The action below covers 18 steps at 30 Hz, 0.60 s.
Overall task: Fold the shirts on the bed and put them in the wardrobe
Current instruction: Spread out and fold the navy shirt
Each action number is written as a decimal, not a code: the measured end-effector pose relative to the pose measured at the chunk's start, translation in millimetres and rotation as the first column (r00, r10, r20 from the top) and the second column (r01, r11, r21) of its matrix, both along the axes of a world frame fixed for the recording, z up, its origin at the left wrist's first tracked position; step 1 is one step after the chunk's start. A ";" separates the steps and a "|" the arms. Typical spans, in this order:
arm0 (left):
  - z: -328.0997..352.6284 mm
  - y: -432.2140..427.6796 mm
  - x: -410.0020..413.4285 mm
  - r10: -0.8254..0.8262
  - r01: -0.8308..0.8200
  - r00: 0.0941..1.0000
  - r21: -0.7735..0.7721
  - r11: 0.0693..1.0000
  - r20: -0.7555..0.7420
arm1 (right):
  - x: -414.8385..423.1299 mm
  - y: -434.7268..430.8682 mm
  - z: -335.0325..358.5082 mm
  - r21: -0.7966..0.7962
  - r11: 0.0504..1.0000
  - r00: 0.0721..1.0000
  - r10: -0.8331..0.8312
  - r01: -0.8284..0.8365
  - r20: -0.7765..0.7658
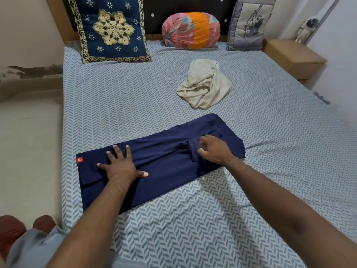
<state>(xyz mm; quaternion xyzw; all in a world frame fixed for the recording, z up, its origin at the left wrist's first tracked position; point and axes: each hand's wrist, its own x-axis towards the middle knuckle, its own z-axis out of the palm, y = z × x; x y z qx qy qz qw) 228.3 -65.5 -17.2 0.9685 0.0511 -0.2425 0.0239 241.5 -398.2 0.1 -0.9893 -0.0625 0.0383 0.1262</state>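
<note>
— Our left forearm (90, 219) and right forearm (280, 200) reach out over the bed (251, 219), both nearly straight.

— And the left grip (121, 165)?

— We have it flat, palm down, fingers spread wide. It presses on the navy shirt (164, 161) towards its left end, near a red tag (79, 159). It has hold of nothing.

— The right grip (210, 149)?

— Knuckles up, fingers curled, with thumb and forefinger drawn towards each other at a raised fold near the shirt's right end. We cannot tell whether any cloth is caught between them.

— How does that shirt lie?

— It is folded into a long band and lies slantwise across the near half of the bed. Both grips are on it, one towards each end.

— Any other shirt?

— We see a cream shirt (204, 86) crumpled farther up the bed, beyond the right grip and well apart from both. Behind it, cushions (110, 29) lean against the headboard (173, 6).
</note>
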 end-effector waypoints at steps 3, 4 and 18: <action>0.6 0.9 2.2 -0.020 0.021 1.000 0.016 1.000 -0.010 | 7.0 10.6 -5.7 -0.074 0.994 0.975 0.060 -0.078 -0.215; 1.3 0.9 4.3 -0.006 0.006 0.999 -0.001 1.000 -0.034 | 11.4 11.8 -6.9 -0.105 0.994 0.975 0.017 -0.041 -0.221; 6.2 0.0 25.3 0.069 -0.069 0.984 0.007 0.998 -0.165 | 73.5 -31.1 -17.6 -0.255 0.794 0.760 -0.605 0.552 -0.239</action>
